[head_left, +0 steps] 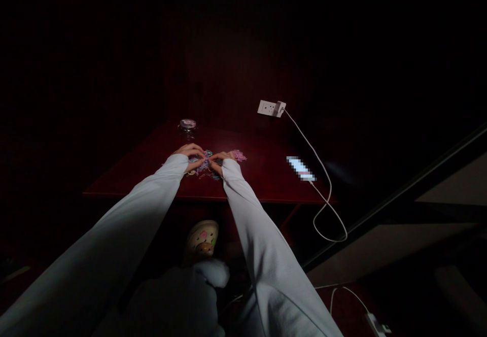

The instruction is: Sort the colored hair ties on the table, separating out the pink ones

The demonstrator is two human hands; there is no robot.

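A small heap of thin, loop-like, many-coloured pieces (206,163), which look like little elastic bands, lies on the dark red table. My left hand (189,151) curves over the heap's left side, thumb and fingertips drawn close together. From the right, my right hand (221,160) meets it with thumb and forefinger pinched. Whatever is between the fingertips is too small to make out. A pink bunch of similar pieces (239,156) sits just beyond my right hand.
Behind my left hand stands a clear jar (187,127) with a lid. A lit phone (301,168) lies at the table's (262,187) right, its white cable (315,152) looping past the edge up to a wall socket (268,107). A clog (202,238) shows below.
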